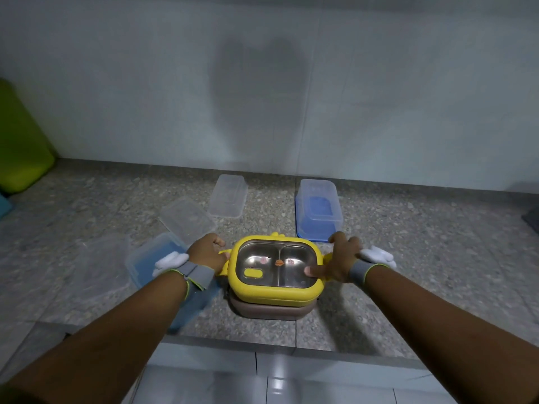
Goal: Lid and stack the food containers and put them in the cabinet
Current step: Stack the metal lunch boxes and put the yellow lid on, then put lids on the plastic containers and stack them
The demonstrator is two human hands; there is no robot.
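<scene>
Yellow lunch box [275,269] sits at the table's [408,258] near edge, centre of view, stacked on a brown lunch box [269,310] underneath. Its lid looks on: clear window showing a steel divided tray. Likely stacked this way because the two have matching footprints, so one lift moves both.

Left hand [208,253] presses against the yellow box's left side by the clip; right hand [339,262] clasps the right side, thumb laid flat on the lid top. Fingers [217,240] of both hands curl round the box edges, clamped on it from opposite sides. Looks like a two-sided squeeze, either to seat it square on the brown one or to lift the pair.

Outward: a clear box with blue lid [318,211], resting upside down on its lid, stands just behind the right hand. A shallow clear box holding something blue [154,258] lies under the left wrist, partly hidden. A loose clear lid [186,220] tilts on its far corner. Another clear box [229,195] sits further back near the wall [262,83]. These look unsorted, not yet stacked. Green thing [20,141] leans far left. No cabinet in view.
</scene>
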